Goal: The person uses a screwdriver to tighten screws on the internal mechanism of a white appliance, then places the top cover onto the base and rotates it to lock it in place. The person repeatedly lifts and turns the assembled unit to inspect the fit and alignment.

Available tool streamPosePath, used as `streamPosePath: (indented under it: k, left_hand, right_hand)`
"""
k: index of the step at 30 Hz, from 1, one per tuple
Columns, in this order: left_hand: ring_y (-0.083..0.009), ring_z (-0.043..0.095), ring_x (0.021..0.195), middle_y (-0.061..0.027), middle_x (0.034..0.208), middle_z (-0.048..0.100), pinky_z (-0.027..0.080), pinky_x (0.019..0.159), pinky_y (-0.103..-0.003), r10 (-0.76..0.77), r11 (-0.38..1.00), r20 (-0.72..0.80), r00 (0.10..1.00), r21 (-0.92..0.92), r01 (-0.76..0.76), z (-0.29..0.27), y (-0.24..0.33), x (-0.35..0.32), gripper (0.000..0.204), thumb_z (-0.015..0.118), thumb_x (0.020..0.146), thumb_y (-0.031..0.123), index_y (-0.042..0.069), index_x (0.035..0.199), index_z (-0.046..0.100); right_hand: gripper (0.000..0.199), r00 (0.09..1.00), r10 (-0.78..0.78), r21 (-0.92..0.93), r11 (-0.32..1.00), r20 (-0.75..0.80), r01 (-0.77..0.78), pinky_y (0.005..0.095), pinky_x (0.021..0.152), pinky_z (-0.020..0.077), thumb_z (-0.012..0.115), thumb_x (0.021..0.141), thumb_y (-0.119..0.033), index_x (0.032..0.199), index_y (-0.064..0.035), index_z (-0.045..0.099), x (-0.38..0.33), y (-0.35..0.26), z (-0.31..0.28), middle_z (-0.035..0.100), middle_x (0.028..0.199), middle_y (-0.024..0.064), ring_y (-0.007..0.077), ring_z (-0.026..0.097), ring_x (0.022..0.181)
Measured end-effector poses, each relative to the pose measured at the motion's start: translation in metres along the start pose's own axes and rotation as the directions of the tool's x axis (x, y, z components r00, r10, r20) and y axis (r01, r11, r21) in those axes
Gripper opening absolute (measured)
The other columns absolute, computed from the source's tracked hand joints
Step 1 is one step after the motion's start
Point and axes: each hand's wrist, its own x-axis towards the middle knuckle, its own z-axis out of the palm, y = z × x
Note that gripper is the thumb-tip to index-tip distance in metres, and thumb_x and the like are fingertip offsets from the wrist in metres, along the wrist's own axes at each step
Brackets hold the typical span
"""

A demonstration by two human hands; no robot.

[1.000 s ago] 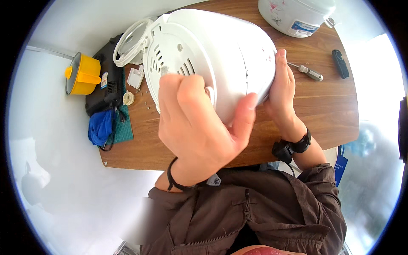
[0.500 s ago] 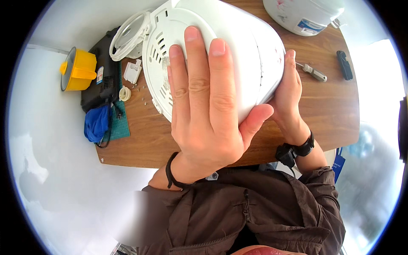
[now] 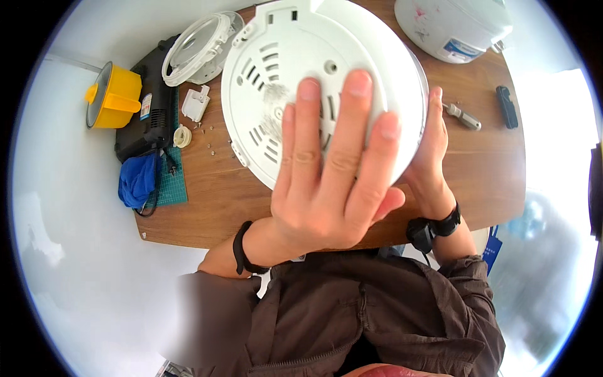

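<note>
Wooden table (image 3: pixel 207 201), white floor around it. White cooker body (image 3: pixel 301 69) tipped up over the table middle, vented round base facing the camera. Left hand (image 3: pixel 326 182) flat on that base, fingers spread and pressed on. Right hand (image 3: pixel 433 151) cups the far right wall; its fingers are hidden, so grip there cannot be told.

Risk: body is smooth and held only by palm pressure from two sides, so it could slip and drop onto the table edge or lap. Loose screws (image 3: pixel 210 147) lie just left of it and could get swept off if it swings down.

Labels: second white cooker (image 3: pixel 452 28) at top right has a small blue-and-white rectangular sticker on its front. Black case (image 3: pixel 151 119) at left carries a narrow red-and-white strip label. Yellow funnel-shaped part (image 3: pixel 116 97) beside it, blue cloth (image 3: pixel 138 179) below, screwdriver (image 3: pixel 461 116) right of the hands.
</note>
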Motion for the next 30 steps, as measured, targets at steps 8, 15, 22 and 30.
streamPosePath:
  k: [8,15,22,30]
  left_hand:
    - [-0.048,0.065,0.12,-0.0183,0.136,0.067,0.058,0.095,-0.052,-0.093,0.996,-0.087,0.992,0.005,0.094,0.014,0.021,-0.002,0.054,0.029,0.111,0.043,0.009,0.143,0.056]
    - [-0.0431,0.066,0.123,-0.0105,0.141,0.066,0.055,0.104,-0.051,-0.178,0.983,-0.106,0.978,-0.062,0.172,0.017,0.027,0.006,0.038,0.05,0.099,0.025,0.01,0.132,0.064]
    - [-0.0425,0.067,0.121,-0.0108,0.14,0.066,0.056,0.102,-0.051,-0.126,0.992,-0.128,0.984,-0.03,0.123,0.023,0.025,0.007,0.037,0.057,0.098,0.027,0.007,0.129,0.063]
    - [-0.0408,0.068,0.121,-0.0093,0.139,0.067,0.054,0.104,-0.05,-0.079,0.997,-0.145,0.986,-0.034,0.075,0.024,0.022,0.002,0.035,0.059,0.097,0.028,0.009,0.126,0.064]
  right_hand:
    - [0.07,0.984,0.128,0.111,0.984,0.124,-0.142,0.0432,0.103,0.052,0.03,0.11,-0.059,0.142,-0.0005,0.052,-0.006,-0.003,-0.011,0.062,0.134,0.0206,0.0305,0.064,0.118]
    - [0.072,0.921,0.205,0.343,0.883,0.332,-0.32,0.0433,0.106,0.05,0.031,0.108,-0.061,0.143,-0.0019,0.051,-0.036,0.003,-0.01,0.06,0.137,0.021,0.0326,0.061,0.122]
    - [0.071,0.99,0.088,0.106,0.989,0.109,-0.099,0.0428,0.105,0.0506,0.031,0.108,-0.061,0.143,-0.0017,0.052,-0.048,0.004,-0.022,0.061,0.136,0.0208,0.0321,0.062,0.12]
    - [0.071,0.999,0.004,-0.023,1.0,0.033,-0.004,0.0423,0.103,0.0513,0.032,0.109,-0.06,0.142,-0.0016,0.052,-0.037,0.005,-0.023,0.061,0.134,0.0206,0.0316,0.063,0.119]
